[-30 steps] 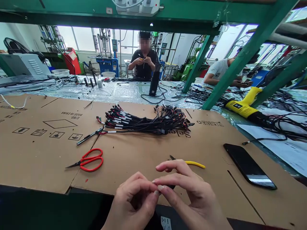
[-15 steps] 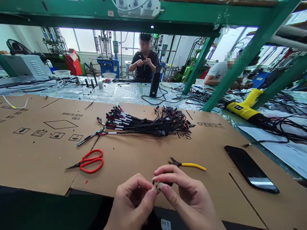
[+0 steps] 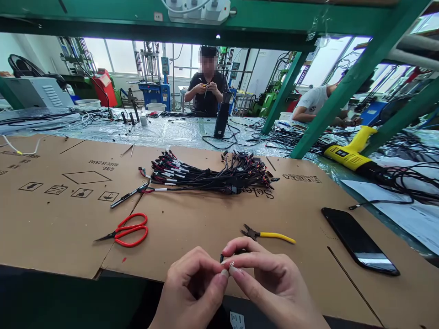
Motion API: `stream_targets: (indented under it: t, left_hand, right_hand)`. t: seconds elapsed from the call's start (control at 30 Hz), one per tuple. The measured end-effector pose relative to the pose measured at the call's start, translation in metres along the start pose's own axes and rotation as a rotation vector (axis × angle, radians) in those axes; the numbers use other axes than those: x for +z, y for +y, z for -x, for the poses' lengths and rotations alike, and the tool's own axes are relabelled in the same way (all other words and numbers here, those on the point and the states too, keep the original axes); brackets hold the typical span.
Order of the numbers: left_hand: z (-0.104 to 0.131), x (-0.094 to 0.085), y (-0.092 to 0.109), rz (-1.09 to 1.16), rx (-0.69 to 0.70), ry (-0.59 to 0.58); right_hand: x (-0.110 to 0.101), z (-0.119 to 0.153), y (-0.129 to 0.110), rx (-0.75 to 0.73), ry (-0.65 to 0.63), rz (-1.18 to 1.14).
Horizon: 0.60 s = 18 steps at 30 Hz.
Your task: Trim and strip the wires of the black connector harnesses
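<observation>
Near the front edge of the cardboard, my left hand and my right hand meet at the fingertips, both pinched. Between them is a small shiny metallic piece, with a short black piece just behind it; the fingers hide most of both. Yellow-handled cutters lie just beyond my right hand. Red-handled scissors rest to the left of my hands. Farther back lies a bundle of black cables with white labels and small connectors. Tweezers lie at its left end.
A black phone lies on the cardboard at right. Behind it are a yellow heat gun and loose black cables. Green frame bars slant down at right. Two people sit across the table.
My fingertips have moved slightly to the right, and the small pieces have turned between them. My right index finger has shifted. The tools and cable bundle stay where they were.
</observation>
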State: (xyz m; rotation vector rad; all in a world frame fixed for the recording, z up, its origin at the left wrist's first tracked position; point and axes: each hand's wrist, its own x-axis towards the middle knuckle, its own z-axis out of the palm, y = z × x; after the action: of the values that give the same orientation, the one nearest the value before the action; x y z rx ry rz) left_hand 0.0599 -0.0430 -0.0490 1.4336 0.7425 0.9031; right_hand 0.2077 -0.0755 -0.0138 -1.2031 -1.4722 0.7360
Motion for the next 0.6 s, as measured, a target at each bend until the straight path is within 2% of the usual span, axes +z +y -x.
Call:
stream_targets:
  t: [0.17, 0.33, 0.5, 0.6]
  left_hand:
    - [-0.001, -0.001, 0.001, -0.022, 0.023, -0.013]
    - [-0.004, 0.000, -0.003, -0.124, 0.173, 0.015]
    - [-0.005, 0.002, -0.007, -0.319, 0.387, 0.059]
    - [-0.005, 0.002, -0.009, -0.354, 0.410, 0.064]
  right_hand:
    - [-0.001, -0.003, -0.001, -0.021, 0.007, 0.010]
    - [0.004, -0.002, 0.003, -0.071, 0.106, 0.009]
    - [0.013, 0.002, 0.014, 0.008, 0.182, -0.039]
    - [0.015, 0.004, 0.018, 0.063, 0.178, -0.060]
